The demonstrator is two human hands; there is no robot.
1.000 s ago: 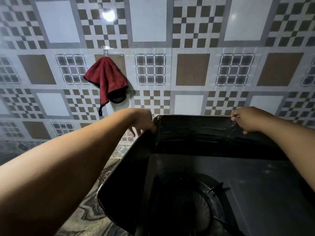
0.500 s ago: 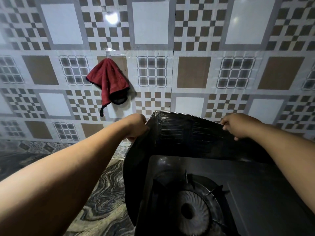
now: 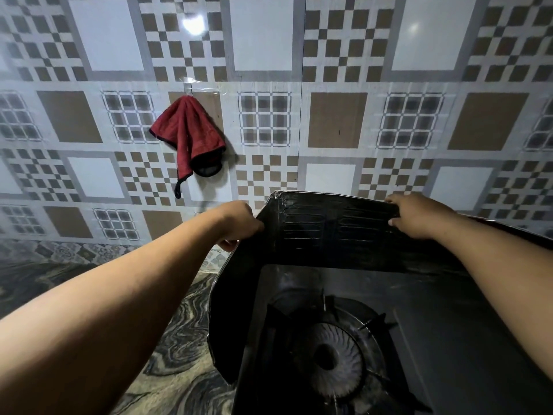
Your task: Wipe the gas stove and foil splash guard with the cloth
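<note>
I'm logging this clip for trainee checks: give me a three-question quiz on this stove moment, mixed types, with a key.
1. True or false: the red cloth is in one of the hands.
2. What do the left hand and right hand grip?
A. the burner
B. the top edge of the foil splash guard
C. the cloth
3. Fill in: the cloth hangs on the tiled ____.

Key: 1 false, it hangs from a hook; 2 B; 3 wall.

Patterned wall tiles (image 3: 338, 119), marbled countertop (image 3: 167, 339).
</note>
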